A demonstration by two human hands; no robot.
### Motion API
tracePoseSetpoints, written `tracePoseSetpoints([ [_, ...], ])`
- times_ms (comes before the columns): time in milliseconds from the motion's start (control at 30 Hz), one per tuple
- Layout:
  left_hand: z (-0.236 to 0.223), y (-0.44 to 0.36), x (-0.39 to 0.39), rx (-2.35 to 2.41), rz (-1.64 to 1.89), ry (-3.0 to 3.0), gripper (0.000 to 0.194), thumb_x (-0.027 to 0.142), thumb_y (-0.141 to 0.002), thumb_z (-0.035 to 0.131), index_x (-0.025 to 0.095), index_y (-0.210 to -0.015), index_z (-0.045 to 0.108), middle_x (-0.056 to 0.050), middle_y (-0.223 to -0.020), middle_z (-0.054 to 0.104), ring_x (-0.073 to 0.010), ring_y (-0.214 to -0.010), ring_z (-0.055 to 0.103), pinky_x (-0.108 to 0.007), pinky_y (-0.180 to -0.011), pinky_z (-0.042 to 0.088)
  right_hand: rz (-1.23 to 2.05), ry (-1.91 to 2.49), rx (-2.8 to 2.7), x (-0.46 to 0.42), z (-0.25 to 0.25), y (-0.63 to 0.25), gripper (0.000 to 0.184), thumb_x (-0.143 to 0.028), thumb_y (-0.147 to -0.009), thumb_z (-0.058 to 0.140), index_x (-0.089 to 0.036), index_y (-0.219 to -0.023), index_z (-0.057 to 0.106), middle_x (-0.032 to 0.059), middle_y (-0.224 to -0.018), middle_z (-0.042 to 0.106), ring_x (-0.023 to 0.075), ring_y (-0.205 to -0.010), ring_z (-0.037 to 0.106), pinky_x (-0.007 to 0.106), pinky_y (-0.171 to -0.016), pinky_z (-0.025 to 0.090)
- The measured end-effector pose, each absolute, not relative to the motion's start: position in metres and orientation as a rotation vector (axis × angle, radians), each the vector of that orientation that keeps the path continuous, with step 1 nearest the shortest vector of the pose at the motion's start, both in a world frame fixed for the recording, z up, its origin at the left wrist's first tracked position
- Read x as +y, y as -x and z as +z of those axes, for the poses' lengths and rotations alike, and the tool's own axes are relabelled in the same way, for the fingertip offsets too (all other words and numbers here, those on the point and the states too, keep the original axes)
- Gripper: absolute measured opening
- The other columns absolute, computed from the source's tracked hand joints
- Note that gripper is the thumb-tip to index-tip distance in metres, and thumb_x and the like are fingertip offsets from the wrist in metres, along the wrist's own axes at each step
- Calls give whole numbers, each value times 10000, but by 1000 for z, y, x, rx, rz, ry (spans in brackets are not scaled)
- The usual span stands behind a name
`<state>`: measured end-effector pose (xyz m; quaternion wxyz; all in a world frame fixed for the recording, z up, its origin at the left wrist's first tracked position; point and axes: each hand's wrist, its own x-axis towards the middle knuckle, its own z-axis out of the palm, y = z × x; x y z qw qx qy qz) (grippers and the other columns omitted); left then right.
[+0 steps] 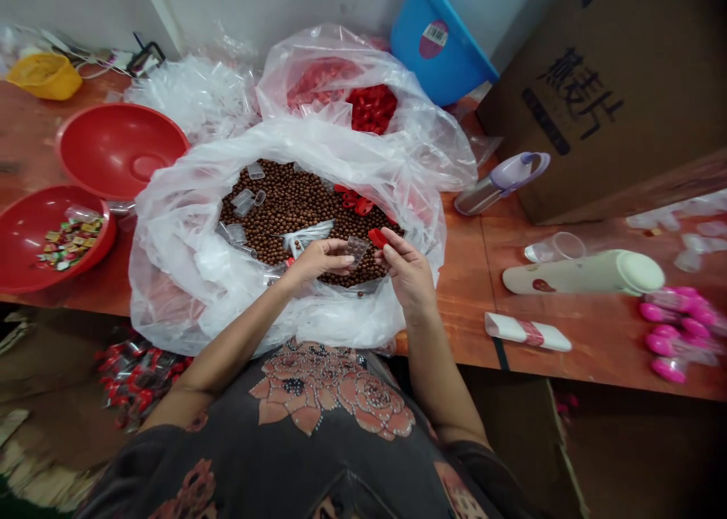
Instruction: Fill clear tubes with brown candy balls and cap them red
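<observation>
My left hand [318,260] pinches a small clear plastic container [357,251] between its fingertips, above a mass of brown round beads or candies [301,208]. My right hand [406,274] holds a small red cap [378,237] between thumb and forefinger, close to the container but apart from it. The beads lie in a large clear plastic bag [187,261] with its mouth rolled open. Several empty clear containers [243,202] and some red caps [355,199] lie on top of the beads.
A second plastic bag [372,68] holds red pieces. Two red bowls [119,151] sit to the left, one holding wrapped sweets [71,242]. A cardboard box [591,87], a blue bucket [437,38], a white tube [585,273] and pink items [675,329] surround the wooden table [471,276].
</observation>
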<state>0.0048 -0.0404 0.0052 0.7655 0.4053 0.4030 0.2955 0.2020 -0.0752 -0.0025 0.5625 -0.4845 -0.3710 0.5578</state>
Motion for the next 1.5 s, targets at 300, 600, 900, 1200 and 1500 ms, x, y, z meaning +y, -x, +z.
tracePoseSetpoints([
  [300,1,13,-47,971,685,-1135,437,253,-725,761,124,-1140,712,-78,-1009,739,-151,-821,651,-304,-791,512,1129,1246,-1279,-79,-4,-191,314,-362,-861,677,-308,-1170,704,22,-1139,719,185,-984,659,432,-964,511],
  [600,-5,16,-51,980,655,-1181,448,282,-711,762,128,-1129,718,-93,-1049,739,-158,-831,648,-324,-810,511,684,1241,-1620,-83,-3,-192,327,-240,-901,620,-357,-1201,677,30,-1016,598,176,-999,597,403,-923,518],
  [900,-1,14,-58,939,664,-1070,412,305,-695,773,138,-1071,736,-78,-1015,731,-160,-828,647,-305,-783,522,744,1121,-1831,-88,-18,-186,542,-349,-846,717,-316,-1345,508,81,-1397,571,262,-1307,530,517,-1111,425],
  [1200,1,6,-72,1001,810,-871,408,300,-644,811,127,-1006,734,-70,-983,726,-150,-810,642,-300,-782,528,598,1141,-1915,-91,-25,-175,713,-359,-853,705,-298,-1470,353,117,-1431,535,274,-1336,509,514,-1128,428],
  [1500,5,13,-83,1042,785,-979,397,292,-678,776,137,-1041,732,-65,-981,738,-154,-818,652,-305,-798,531,530,1023,-2026,-89,-28,-175,692,-299,-835,702,-266,-1439,366,132,-1346,581,278,-1274,551,524,-1059,477],
])
